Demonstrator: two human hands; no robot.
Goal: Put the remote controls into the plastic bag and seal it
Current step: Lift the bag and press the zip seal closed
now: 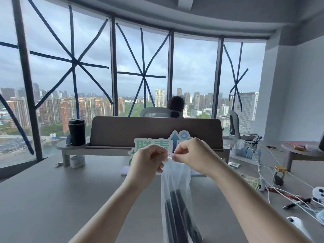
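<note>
Desk (52, 199); bag (175, 181) containing remotes (177, 216)

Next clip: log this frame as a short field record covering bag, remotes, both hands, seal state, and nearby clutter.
bag: clear plastic bag, held up above the desk, hanging down
remotes: dark remote controls inside the bag
left hand: left hand pinching the bag's top edge
right hand: right hand pinching the red seal strip
seal state: cannot tell if fully closed
clutter: white cables at right; black tumbler on the shelf
</note>
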